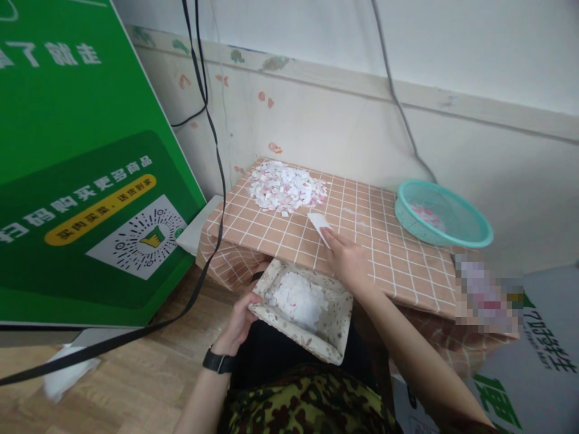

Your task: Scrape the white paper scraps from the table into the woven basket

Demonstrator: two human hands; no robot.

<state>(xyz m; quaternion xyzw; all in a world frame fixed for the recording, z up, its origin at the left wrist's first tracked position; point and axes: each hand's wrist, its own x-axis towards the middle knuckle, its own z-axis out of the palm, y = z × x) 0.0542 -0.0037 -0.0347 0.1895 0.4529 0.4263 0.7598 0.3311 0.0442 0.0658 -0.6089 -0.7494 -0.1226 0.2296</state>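
Observation:
My left hand (242,319) is closed on the left rim of a pale, brown-speckled square tray (332,346), held below the table's front edge. White scraps, seemingly paper, with a few pink bits (296,298) lie heaped in the tray. Between the fingers of my right hand (348,259) is a flat white card (319,226), its far end low over or touching the checked cloth; I cannot tell which. Beyond the card, a spread pile of white and pink paper scraps (287,188) covers the table's back left.
A turquoise mesh basket (465,226) with pink and white scraps stands at the back right of the checked tablecloth (380,253). At left rises a large green sign (67,150), with a black strap (219,157) hanging before it. A blurred-out item lies at the right corner.

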